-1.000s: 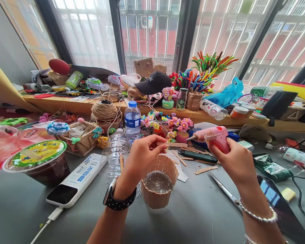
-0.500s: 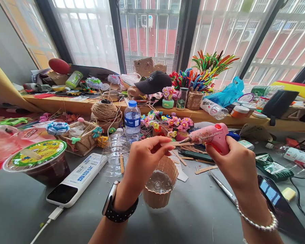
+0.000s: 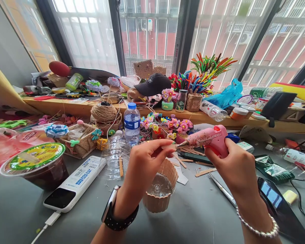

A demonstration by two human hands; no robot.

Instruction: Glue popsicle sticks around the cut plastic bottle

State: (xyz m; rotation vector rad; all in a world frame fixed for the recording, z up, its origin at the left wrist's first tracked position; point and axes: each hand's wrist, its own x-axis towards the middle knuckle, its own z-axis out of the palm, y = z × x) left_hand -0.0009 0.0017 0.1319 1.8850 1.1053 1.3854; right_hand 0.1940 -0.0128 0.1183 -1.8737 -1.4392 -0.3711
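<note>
My left hand [image 3: 148, 166] pinches a wooden craft stick [image 3: 169, 146] between thumb and fingertips; most of the stick is hidden by the fingers. Around the handle of a pink glue gun [image 3: 205, 139] my right hand [image 3: 235, 164] is closed. The gun's metal nozzle points left and meets the stick, or sits just over it. Below the hands a round container [image 3: 157, 202] stands on the table, its side covered with upright wooden sticks and its inside clear plastic. The stick-covered wall rises higher on the right and back.
Loose craft sticks [image 3: 205, 171] and scissors [image 3: 222, 189] lie to the right. A water bottle [image 3: 132, 123] and a cut clear bottle [image 3: 116, 157] stand behind. On the left are a sealed cup [image 3: 47, 174] and a white power bank [image 3: 85, 179]. A dark tablet [image 3: 282, 210] lies right.
The glue gun's nozzle has moved slightly left and down, closer to the left fingertips along the stick. Both grips are unchanged, and the camera view has shifted a little.
</note>
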